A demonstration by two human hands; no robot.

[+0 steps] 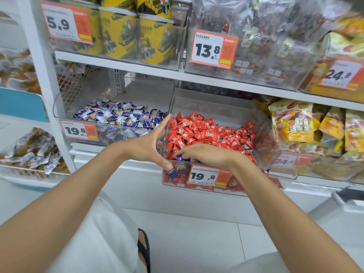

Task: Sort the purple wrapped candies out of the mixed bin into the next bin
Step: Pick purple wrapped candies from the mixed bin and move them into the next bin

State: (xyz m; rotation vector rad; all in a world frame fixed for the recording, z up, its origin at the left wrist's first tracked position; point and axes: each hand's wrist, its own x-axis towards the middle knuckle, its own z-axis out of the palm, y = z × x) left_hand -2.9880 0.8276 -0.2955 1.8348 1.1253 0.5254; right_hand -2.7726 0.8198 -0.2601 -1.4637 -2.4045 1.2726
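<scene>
The purple candy (180, 158) lies at your right hand (208, 154) fingertips, in the mixed bin's (208, 107) front-left corner; whether you hold it is unclear. Your left hand (145, 146), spread and empty, is nearer the next bin (57, 107).

A white metal shelf (136, 169) carries a left clear plastic bin (57, 104) of purple wrapped candies (122, 115), just beside a right clear plastic bin (208, 107) of red wrapped candies (206, 131).
</scene>
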